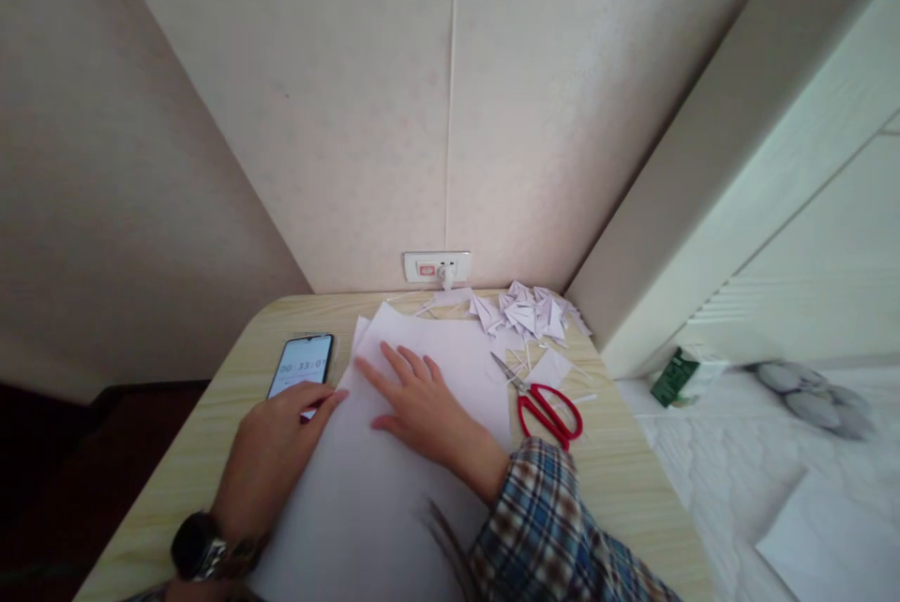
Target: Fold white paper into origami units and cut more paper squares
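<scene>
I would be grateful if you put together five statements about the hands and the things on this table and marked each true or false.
1. The right hand lies with fingers spread on the large white paper. True.
2. The left hand is holding the scissors. False: the left hand is at the left edge of the large white paper, and the scissors lie on the table to the right.
3. The phone has a lit screen. True.
4. The scissors have blue handles. False: the handles are red.
5. The folded paper pieces are heaped towards the far right of the table. True.
</scene>
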A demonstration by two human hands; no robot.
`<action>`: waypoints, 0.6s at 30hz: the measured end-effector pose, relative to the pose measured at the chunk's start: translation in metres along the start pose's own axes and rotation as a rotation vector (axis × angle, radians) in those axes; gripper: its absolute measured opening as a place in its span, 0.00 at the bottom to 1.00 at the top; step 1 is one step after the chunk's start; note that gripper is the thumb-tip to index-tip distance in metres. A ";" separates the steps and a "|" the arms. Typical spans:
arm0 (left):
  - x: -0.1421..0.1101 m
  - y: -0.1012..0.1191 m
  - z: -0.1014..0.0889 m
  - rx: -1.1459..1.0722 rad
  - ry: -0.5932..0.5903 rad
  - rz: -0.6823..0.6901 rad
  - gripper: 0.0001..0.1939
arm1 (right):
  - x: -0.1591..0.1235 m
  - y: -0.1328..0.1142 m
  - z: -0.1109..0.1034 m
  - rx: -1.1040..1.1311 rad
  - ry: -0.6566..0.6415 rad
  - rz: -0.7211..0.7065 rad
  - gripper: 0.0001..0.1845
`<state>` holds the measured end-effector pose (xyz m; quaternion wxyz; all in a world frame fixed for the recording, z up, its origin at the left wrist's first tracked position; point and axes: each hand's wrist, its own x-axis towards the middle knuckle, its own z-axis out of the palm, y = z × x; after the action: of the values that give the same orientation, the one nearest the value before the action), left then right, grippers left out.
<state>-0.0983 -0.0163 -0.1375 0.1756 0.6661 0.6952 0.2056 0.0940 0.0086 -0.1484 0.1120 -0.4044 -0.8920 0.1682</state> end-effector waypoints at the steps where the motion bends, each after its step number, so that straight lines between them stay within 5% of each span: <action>1: -0.001 0.001 -0.003 -0.001 0.026 0.013 0.11 | -0.001 0.005 0.000 -0.013 0.006 0.029 0.42; 9: -0.004 0.019 -0.031 -0.091 0.248 0.020 0.15 | -0.022 0.042 -0.020 -0.115 0.034 0.193 0.21; 14: -0.022 0.025 -0.065 -0.090 0.406 -0.085 0.16 | -0.034 0.033 -0.037 -0.077 0.043 0.253 0.27; 18: -0.034 0.033 -0.082 -0.099 0.560 -0.141 0.16 | -0.031 0.000 -0.042 0.051 0.024 0.072 0.38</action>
<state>-0.1111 -0.0537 -0.0518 0.0233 0.5240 0.7503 0.4024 0.1285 -0.0061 -0.1123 0.1268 -0.4353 -0.8709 0.1898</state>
